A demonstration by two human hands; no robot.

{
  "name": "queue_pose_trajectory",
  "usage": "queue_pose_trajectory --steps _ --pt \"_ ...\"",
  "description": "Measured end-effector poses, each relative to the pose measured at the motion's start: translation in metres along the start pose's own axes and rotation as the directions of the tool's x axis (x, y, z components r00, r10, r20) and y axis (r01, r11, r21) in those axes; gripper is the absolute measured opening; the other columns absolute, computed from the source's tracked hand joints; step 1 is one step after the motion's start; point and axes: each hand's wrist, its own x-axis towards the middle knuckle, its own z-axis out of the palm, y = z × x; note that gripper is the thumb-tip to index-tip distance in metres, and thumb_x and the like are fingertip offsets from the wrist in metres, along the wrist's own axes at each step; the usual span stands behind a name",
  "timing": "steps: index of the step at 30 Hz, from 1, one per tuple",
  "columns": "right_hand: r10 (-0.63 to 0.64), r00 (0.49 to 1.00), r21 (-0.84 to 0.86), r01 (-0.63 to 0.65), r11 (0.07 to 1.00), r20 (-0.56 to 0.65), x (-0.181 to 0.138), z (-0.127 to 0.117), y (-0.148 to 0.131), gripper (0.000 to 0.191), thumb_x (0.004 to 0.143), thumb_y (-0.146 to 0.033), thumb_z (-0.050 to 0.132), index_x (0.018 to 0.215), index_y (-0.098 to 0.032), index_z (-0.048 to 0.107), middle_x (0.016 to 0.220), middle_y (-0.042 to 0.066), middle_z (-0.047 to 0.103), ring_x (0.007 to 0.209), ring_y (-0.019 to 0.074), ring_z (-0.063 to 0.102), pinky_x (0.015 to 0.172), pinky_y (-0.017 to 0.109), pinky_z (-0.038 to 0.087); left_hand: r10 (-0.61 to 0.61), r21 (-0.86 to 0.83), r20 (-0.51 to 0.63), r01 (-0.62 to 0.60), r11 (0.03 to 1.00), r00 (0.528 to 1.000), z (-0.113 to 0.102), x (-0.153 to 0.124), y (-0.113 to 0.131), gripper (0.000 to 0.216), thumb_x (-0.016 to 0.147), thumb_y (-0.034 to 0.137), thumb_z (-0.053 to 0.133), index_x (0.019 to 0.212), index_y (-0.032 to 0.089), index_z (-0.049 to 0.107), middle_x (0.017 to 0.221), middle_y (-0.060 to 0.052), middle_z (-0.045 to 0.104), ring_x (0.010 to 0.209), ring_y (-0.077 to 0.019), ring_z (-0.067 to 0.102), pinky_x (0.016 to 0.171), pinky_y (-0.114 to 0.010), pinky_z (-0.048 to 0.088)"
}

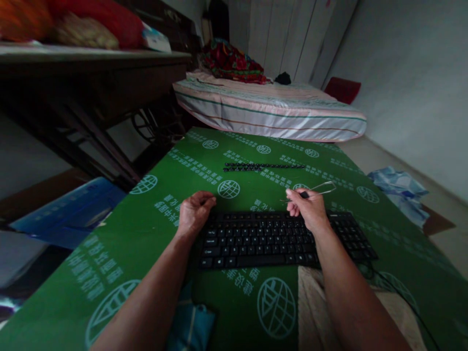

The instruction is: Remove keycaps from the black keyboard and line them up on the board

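Note:
My right hand (pixel 306 207) is closed on a thin wire puller (pixel 325 185), whose bent loop sticks out to the right over the far edge of a black keyboard (pixel 261 261). A small black piece (pixel 304 194) shows at the fingers; whether it belongs to the puller, I cannot tell. Beside the keyboard's far left corner, my left hand (pixel 197 209) has its fingers curled together, hiding anything in them. Beyond the keyboard, small black pieces that look like keycaps (pixel 252 167) lie in two rows. The keyboard's farthest rows look different from the lettered keys, perhaps without caps.
A green printed tabletop (pixel 183 170) carries everything. Near me lie a beige cloth (pixel 312 302) and a teal cloth item (pixel 193 324). The keyboard cable (pixel 405 302) runs right. A bed (pixel 270 107) stands beyond, a blue box (pixel 73 209) left, crumpled blue-white material (pixel 398 185) right.

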Motion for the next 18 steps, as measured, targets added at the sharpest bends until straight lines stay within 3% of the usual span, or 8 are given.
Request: queue_pose_trajectory --steps 4,8,13,18 --pt "0.013 0.998 -0.012 -0.012 1.000 0.065 -0.004 0.001 -0.005 0.037 0.065 -0.050 0.069 0.064 -0.014 0.059 0.041 -0.002 0.056 0.029 0.0070 0.046 0.029 0.016 0.034 0.002 -0.004 0.001 -0.002 1.000 1.000 0.000 -0.001 0.001 0.029 0.068 0.040 0.057 0.082 0.016 0.066 0.069 -0.003 0.070 0.064 -0.0184 0.064 0.057 -0.024 0.046" --pt "0.036 0.973 -0.047 -0.026 0.999 0.229 -0.010 0.005 -0.014 0.040 0.071 -0.053 0.062 0.065 -0.013 0.062 0.041 -0.001 0.056 0.030 0.0074 0.047 0.030 0.017 0.035 0.020 -0.019 0.001 -0.020 1.000 1.000 0.000 -0.002 0.001 0.029 0.069 0.040 0.057 0.082 0.015 0.066 0.069 -0.003 0.070 0.065 -0.0184 0.064 0.060 -0.025 0.047" --pt "0.064 0.921 -0.195 0.013 0.981 0.384 -0.020 0.016 -0.027 0.039 0.074 -0.051 0.058 0.065 -0.013 0.064 0.042 -0.001 0.057 0.030 0.0068 0.046 0.032 0.017 0.034 0.012 -0.026 -0.009 -0.013 1.000 1.000 0.001 -0.002 0.000 0.028 0.068 0.039 0.057 0.081 0.016 0.066 0.068 -0.003 0.070 0.065 -0.0186 0.064 0.059 -0.025 0.047" --pt "0.081 0.894 -0.347 0.087 0.934 0.441 -0.030 0.028 -0.037 0.030 0.077 -0.038 0.054 0.059 -0.015 0.060 0.041 -0.003 0.053 0.031 0.0054 0.042 0.034 0.016 0.032 0.009 -0.077 -0.028 -0.011 0.997 1.000 0.001 -0.005 0.006 0.024 0.068 0.036 0.056 0.077 0.016 0.065 0.064 -0.002 0.069 0.063 -0.0176 0.064 0.060 -0.025 0.048"
